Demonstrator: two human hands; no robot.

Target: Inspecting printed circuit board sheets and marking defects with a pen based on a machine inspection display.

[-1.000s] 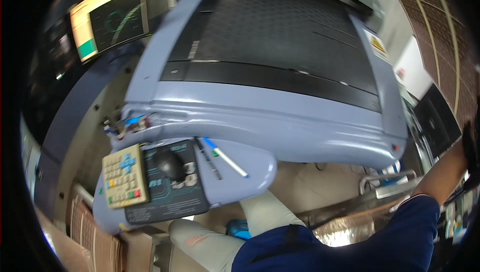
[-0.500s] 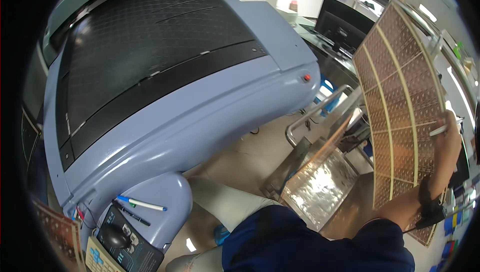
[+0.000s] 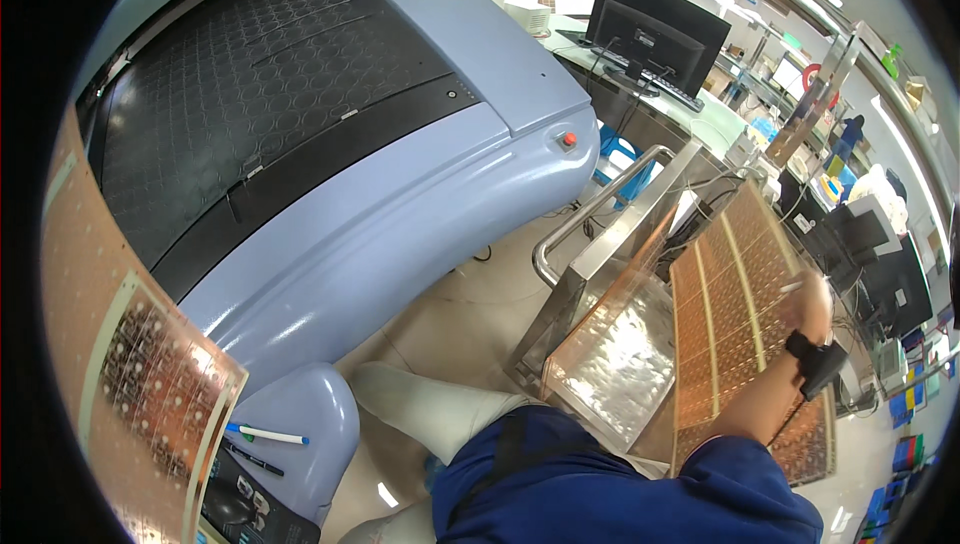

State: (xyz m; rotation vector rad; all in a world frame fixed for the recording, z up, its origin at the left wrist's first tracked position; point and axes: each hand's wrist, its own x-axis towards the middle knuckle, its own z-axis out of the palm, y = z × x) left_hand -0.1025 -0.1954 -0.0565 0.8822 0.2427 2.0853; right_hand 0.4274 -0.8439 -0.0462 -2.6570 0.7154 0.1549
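My right hand (image 3: 812,306) is closed on a slim white pen (image 3: 791,288), at the upper right part of a copper-coloured circuit board panel (image 3: 728,319). Whether those fingers also grip the panel's edge, I cannot tell. The panel stands tilted by a metal cart (image 3: 600,289), with pale strips dividing its patterned face. A second copper circuit panel (image 3: 160,384) rises at the left edge, covering part of the machine's front. My left hand is not in view.
A blue-grey machine (image 3: 400,214) with a dark textured bed (image 3: 240,94) and a red button (image 3: 569,140) fills the left. A marker (image 3: 270,435) and a mouse (image 3: 232,510) lie near its front. Beyond the cart's handle (image 3: 545,254) is a desk with a monitor (image 3: 655,39).
The right-hand panel has come down lower towards the cart, and my right hand has moved down and left with it. The left-hand panel has swung up into view, over the machine's front corner.
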